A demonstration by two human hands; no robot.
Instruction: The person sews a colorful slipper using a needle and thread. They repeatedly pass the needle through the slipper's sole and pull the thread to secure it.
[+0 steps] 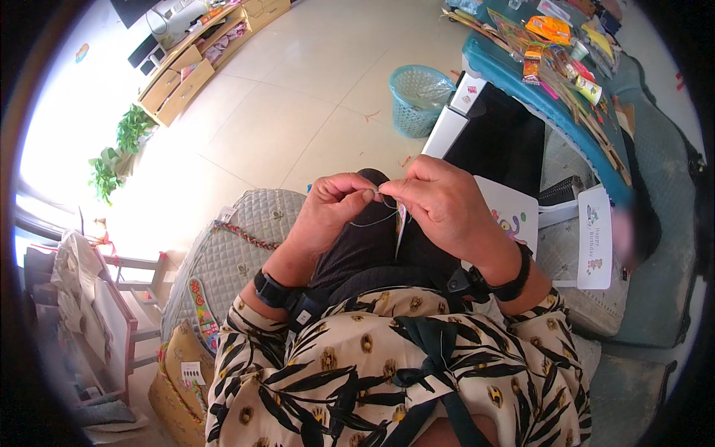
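Observation:
Both hands meet above my knees, fingertips almost touching. My left hand (pixel 341 201) pinches a thin pale thread (pixel 366 224) between thumb and forefinger. My right hand (pixel 438 198) also has its thumb and forefinger closed on the thread, right beside the left fingertips. A tiny bright piece shows between the fingertips, too small to name. Slack thread loops below the hands. Under my right hand a flat, colourful printed strip (pixel 400 226) stands edge-on over my dark trousers (pixel 357 246); my right fingers partly hide it.
A quilted grey seat (pixel 268 209) at left bears a braided cord (pixel 246 234) and a printed strip (pixel 202 313). Ahead are a blue wastebasket (pixel 419 103) and a teal-covered table (pixel 483 53) with sticks and snack packets. A person (pixel 642 223) and white printed chair (pixel 595 237) are at right.

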